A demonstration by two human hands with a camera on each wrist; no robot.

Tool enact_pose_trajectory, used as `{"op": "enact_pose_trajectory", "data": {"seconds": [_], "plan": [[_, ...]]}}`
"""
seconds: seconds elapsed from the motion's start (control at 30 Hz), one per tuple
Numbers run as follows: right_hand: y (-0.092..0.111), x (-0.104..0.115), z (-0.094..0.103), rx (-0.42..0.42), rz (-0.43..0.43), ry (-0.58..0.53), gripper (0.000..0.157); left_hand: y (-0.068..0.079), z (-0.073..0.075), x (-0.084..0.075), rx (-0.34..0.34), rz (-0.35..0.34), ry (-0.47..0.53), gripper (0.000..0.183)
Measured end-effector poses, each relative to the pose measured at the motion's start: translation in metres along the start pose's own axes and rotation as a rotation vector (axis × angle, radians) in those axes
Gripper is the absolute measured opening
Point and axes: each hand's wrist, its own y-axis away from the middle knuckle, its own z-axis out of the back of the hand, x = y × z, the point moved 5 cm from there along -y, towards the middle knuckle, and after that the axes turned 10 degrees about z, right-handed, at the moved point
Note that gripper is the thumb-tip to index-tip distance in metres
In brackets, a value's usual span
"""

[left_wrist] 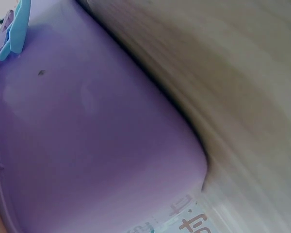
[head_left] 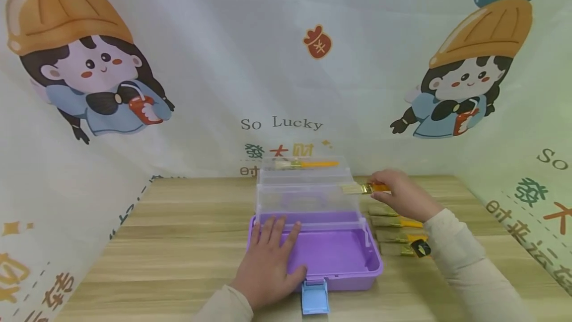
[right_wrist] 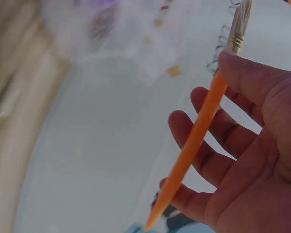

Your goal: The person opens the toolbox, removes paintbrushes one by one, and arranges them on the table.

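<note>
My right hand [head_left: 404, 195] pinches a paintbrush [head_left: 355, 189] by its orange handle, held up beside the right part of the raised clear lid [head_left: 308, 200]. The right wrist view shows the thumb near the metal ferrule, with fingers behind the tapering handle [right_wrist: 191, 145]. A purple plastic box [head_left: 373, 273] stands in front of me with its lid up. My left hand [head_left: 270, 267] rests with spread fingers over the box's left side. Another paintbrush [head_left: 319, 164] lies in the top part of the lid. A light blue latch [head_left: 315, 299] hangs down the box's front.
Several more paintbrushes [head_left: 391, 222] lie in a column on the wooden table [head_left: 187, 242], right of the box and partly under my right forearm. A dark label [head_left: 421, 248] covers part of the nearest one. A printed cloth [head_left: 214, 63] hangs behind and along the sides.
</note>
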Motion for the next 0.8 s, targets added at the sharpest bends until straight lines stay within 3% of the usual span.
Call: {"op": "enact_pose_trajectory", "data": {"seconds": [0.23, 0.5, 0.8], "plan": [[0.053, -0.015, -0.003, 0.076, -0.056, 0.060, 0.023, 0.000, 0.001, 0.001, 0.014, 0.005, 0.006, 0.080], [0.094, -0.026, -0.020, 0.165, -0.077, 0.070, 0.025, -0.001, 0.001, 0.000, 0.013, 0.007, 0.017, 0.080], [0.123, -0.033, -0.046, 0.235, 0.011, 0.089, 0.022, -0.001, 0.001, 0.000, 0.013, 0.010, 0.019, 0.080]]}}
